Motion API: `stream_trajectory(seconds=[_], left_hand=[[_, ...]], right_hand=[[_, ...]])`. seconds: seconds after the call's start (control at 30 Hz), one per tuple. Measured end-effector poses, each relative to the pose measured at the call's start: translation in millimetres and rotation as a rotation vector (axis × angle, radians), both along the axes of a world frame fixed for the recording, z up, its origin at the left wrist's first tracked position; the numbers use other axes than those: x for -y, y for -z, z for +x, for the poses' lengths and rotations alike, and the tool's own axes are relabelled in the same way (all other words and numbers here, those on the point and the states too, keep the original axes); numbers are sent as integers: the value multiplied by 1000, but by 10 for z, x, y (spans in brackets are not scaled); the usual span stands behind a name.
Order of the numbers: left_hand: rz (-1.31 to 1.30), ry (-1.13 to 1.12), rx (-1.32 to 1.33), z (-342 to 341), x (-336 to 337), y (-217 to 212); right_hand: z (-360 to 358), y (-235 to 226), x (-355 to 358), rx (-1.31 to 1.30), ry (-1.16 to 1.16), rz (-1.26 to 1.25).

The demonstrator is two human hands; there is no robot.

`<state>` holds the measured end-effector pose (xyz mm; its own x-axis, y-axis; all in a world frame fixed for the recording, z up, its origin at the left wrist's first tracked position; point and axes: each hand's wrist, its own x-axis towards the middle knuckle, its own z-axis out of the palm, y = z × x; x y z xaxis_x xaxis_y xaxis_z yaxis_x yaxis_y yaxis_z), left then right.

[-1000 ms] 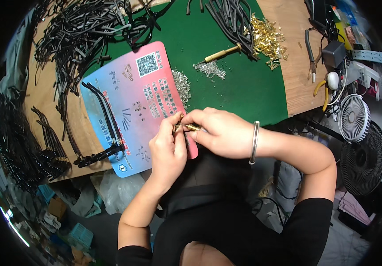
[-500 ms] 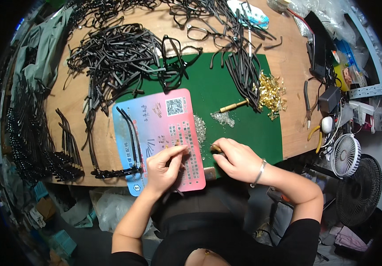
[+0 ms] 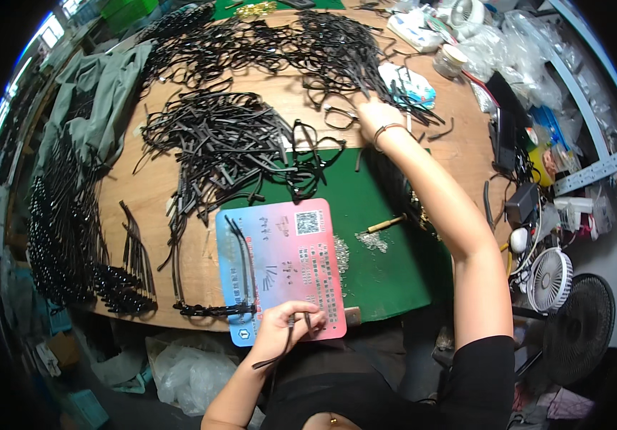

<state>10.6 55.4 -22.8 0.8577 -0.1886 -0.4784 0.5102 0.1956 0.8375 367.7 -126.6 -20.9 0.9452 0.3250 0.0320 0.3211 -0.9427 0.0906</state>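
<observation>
My left hand (image 3: 280, 331) is closed on a thin black eyeglass temple (image 3: 274, 358), whose tail hangs toward my lap. Another short dark piece shows by its fingertips. Under this hand lies a blue-and-pink printed card (image 3: 273, 251) with a few loose temples (image 3: 240, 251) on it. My right hand (image 3: 379, 118) is stretched far forward, at the edge of a heap of black temples (image 3: 341, 43) and next to a black glasses frame (image 3: 338, 118). Its fingertips are partly hidden, so I cannot tell what they grip.
A brass-coloured hand tool (image 3: 387, 223) and small piles of tiny silvery parts (image 3: 373, 242) lie on the green mat (image 3: 412, 276). Gold pieces (image 3: 423, 215) are partly behind my right forearm. Heaped black temples (image 3: 215, 136) fill the left. A white fan (image 3: 548, 279) stands right.
My right hand has gone from beside the card, where it held a small brass-coloured thing, to the far heap. My left hand now shows a temple hanging from it. The view has tilted up.
</observation>
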Motion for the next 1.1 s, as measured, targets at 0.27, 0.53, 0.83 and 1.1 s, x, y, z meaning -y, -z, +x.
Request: stream_trajectory(seconds=[0.27,0.53,0.83,1.1], left_hand=[[909,18,612,124,144,224],[802,-109,682,68,135,232],[381,-459,277,115,204,210],[457,-379,279,50,339,352]], right_hand=[[-142,-251,519,190,14,120],[-754,-786,643,498,-164,309],[-3058,-277,455,-554,-378,604],[-3207,-49,349,-655,-290,768]])
